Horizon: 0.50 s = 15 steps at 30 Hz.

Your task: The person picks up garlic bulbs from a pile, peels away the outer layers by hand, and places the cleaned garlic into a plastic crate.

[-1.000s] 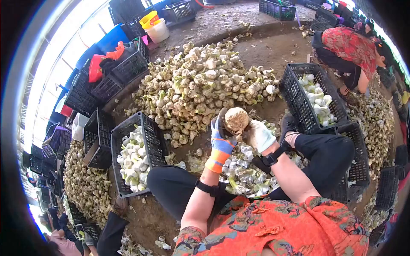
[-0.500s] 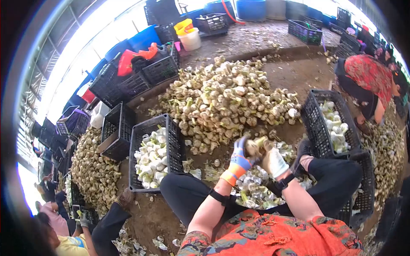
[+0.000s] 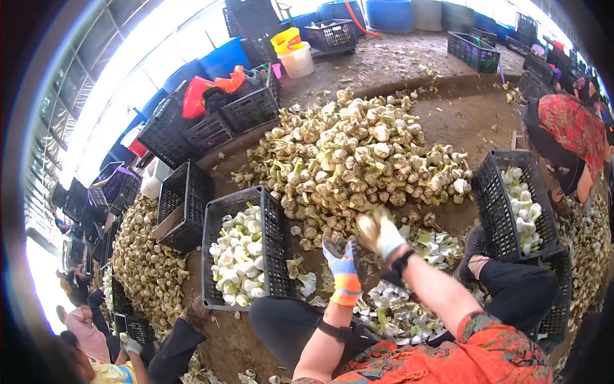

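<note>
My left hand (image 3: 341,259), in a blue, grey and orange glove, is raised just short of the front edge of a heap of unpeeled garlic bulbs (image 3: 358,150). Its thumb and fingers are apart, and no bulb shows between them. At that same front edge is my right hand (image 3: 380,233), in a whitish glove and smeared by motion; I cannot tell what its fingers hold. Between my legs lie stripped garlic skins (image 3: 396,310). To the left, a black crate (image 3: 275,249) contains cleaned white garlic bulbs (image 3: 240,256).
Another black crate (image 3: 495,205) with white bulbs stands by my right foot. An empty-looking crate (image 3: 185,205) is at the left, beside a second garlic heap (image 3: 150,249). People (image 3: 572,128) work at right and lower left. A white bucket (image 3: 297,61) stands behind.
Both hands were together around a garlic bulb; now they are apart. My left hand has come down and left, while the right has shifted toward the heap. The whole view has shifted slightly.
</note>
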{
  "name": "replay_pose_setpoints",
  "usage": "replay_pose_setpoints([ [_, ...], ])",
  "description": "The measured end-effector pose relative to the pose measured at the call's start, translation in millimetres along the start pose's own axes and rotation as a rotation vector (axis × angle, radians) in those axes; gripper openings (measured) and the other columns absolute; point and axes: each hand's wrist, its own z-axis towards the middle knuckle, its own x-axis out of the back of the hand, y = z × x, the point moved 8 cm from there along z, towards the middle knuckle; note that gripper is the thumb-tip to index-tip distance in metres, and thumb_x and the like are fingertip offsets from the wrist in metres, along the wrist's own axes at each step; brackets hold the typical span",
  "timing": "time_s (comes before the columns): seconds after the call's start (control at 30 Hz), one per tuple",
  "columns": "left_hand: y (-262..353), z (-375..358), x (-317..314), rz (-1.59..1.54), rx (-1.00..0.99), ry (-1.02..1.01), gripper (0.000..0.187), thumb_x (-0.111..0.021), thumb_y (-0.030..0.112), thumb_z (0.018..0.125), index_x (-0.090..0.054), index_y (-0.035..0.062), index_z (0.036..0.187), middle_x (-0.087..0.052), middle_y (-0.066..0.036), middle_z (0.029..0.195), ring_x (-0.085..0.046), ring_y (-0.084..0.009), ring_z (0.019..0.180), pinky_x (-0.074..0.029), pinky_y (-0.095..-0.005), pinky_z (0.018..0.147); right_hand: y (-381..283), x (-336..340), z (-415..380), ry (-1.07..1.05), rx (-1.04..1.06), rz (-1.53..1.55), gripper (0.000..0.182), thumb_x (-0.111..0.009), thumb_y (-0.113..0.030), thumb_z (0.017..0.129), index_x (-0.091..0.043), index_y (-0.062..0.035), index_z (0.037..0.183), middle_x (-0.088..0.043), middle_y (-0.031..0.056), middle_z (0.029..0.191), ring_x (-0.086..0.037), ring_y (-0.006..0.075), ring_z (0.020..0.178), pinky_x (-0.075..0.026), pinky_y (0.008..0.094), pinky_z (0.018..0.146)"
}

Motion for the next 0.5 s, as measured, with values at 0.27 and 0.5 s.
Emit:
replay_pose_setpoints([
  [0.27,-19.2,7.0,3.2,-0.077,0.191,0.024,0.069,-0.062,0.004,0.085,-0.025,0.0122,0.143,-0.057,-0.014,0.113,-0.06,-0.0206,0.091,-0.05,-0.0334,0.083,-17.0,-173.1,-23.0,0.559,0.815,-2.184,0.022,-0.053,-0.015,0.079,-0.063,-0.0032,0.095,-0.065,0.0159,0.087,-0.061,0.0279,0.085,-0.049,0.0384,0.074],
  [0.5,-34.3,-2.7,-2.9,0.089,0.118,-0.143,0.068,-0.06,-0.001,0.085,-0.026,0.0157,0.142,-0.053,-0.017,0.118,-0.061,-0.0224,0.089,-0.054,-0.032,0.073,-180.2,-60.4,-158.4,1.582,0.694,-2.556,0.026,-0.05,-0.013,0.075,-0.065,-0.0079,0.095,-0.062,0.0214,0.094,-0.059,0.0388,0.09,-0.049,0.0445,0.078],
])
